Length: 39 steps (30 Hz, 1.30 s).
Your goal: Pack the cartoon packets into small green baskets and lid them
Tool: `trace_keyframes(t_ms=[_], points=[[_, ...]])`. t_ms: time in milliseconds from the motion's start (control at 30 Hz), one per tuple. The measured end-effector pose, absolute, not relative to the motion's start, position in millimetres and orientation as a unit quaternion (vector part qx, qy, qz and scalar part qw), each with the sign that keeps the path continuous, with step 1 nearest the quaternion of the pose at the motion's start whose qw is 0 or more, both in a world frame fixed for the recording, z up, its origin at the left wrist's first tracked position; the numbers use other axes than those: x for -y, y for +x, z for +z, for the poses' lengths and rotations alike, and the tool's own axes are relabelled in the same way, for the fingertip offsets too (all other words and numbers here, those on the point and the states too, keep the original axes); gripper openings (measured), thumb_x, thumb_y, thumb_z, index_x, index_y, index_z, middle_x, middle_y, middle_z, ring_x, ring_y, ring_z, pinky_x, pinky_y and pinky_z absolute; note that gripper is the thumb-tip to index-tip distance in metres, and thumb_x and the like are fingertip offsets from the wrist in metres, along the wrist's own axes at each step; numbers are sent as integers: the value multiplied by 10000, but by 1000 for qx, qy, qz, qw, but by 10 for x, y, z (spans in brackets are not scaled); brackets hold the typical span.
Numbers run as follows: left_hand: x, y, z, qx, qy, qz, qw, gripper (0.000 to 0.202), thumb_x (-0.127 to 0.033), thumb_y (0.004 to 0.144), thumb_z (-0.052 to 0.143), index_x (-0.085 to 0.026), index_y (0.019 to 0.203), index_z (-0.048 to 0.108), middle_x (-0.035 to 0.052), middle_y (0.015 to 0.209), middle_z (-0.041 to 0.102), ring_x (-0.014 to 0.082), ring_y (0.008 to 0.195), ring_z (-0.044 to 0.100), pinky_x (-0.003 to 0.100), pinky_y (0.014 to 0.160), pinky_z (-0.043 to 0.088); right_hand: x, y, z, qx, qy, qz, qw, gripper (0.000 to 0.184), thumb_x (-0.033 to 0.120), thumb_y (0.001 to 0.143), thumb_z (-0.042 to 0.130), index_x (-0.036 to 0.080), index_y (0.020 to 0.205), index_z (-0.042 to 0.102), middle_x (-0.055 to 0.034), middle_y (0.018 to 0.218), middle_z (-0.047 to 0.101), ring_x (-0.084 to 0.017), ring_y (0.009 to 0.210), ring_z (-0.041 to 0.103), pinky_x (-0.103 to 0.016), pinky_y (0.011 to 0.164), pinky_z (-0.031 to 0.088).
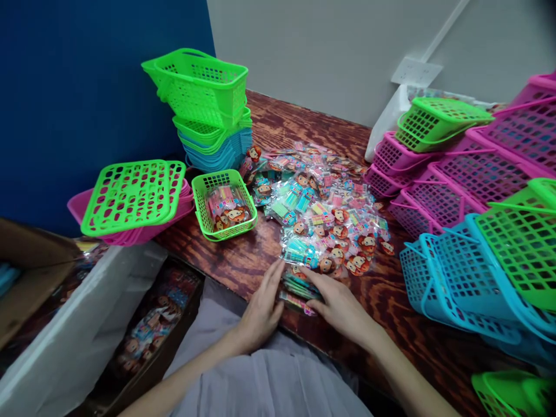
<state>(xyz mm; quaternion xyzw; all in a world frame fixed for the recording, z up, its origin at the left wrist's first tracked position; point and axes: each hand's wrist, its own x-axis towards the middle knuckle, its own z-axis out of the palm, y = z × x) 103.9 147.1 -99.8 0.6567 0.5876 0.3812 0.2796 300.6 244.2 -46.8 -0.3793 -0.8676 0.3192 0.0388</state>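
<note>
A small stack of clear plastic packets (297,285) with cartoon figures and coloured pieces sits at the near edge of the table, between my two hands. My left hand (263,306) presses along its left side with the fingers nearly straight. On the other side, my right hand (339,302) grips the stack, fingers over its far right corner and thumb at the near end. Just beyond my fingertips spreads a loose heap of similar packets (330,214). A small green basket (200,202) with packets inside stands left of the heap.
Nested green baskets (208,104) rise on blue ones at the back left. Green lattice lids (125,197) lie on pink baskets beside them. Pink baskets (456,197) and blue baskets (438,278) crowd the right. An open carton (147,336) of packets is below left.
</note>
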Motion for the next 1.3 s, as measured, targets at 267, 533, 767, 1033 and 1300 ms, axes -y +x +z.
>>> trace_keyframes(t_ms=[267,533,767,1033,1300], points=[[-1438,1002,-990,-582,665,368,288,962,40,757,440,-282,1579,58,68,1622,221,213,1494,221,414,1225,246,-2403,3173,-285,851,-416,315,-54,832,265,807,717,258,1535,315,-86,1468,518,-275,1317,506,-424,1087,411],[-1506,1090,-946,-591,655,387,267,869,-15,851,506,-288,1571,105,92,1599,249,222,1484,245,428,1217,259,-2374,3190,-343,847,-425,318,-23,568,90,834,603,216,1385,541,-87,1354,625,-245,1230,591,-371,1049,441],[-1501,1075,-901,-615,643,359,283,1046,-22,793,619,-291,1575,-22,102,1655,48,283,1520,95,503,1224,192,-2354,3076,-320,829,-420,368,25,416,288,871,666,251,1281,605,-68,1240,683,-262,1131,638,-387,954,488],[-1421,990,-1016,-592,660,361,288,960,-22,833,540,-284,1579,-4,92,1636,186,242,1497,215,464,1228,225,-2284,3129,-283,808,-407,426,19,601,383,887,645,290,1450,456,-44,1431,555,-228,1302,522,-381,1103,392],[-1424,1012,-1008,-597,653,368,287,956,-7,807,517,-282,1580,26,86,1625,222,239,1493,231,456,1227,234,-2198,3127,-172,808,-411,421,-32,634,456,931,570,253,1502,383,-66,1460,511,-225,1342,467,-377,1127,368]])
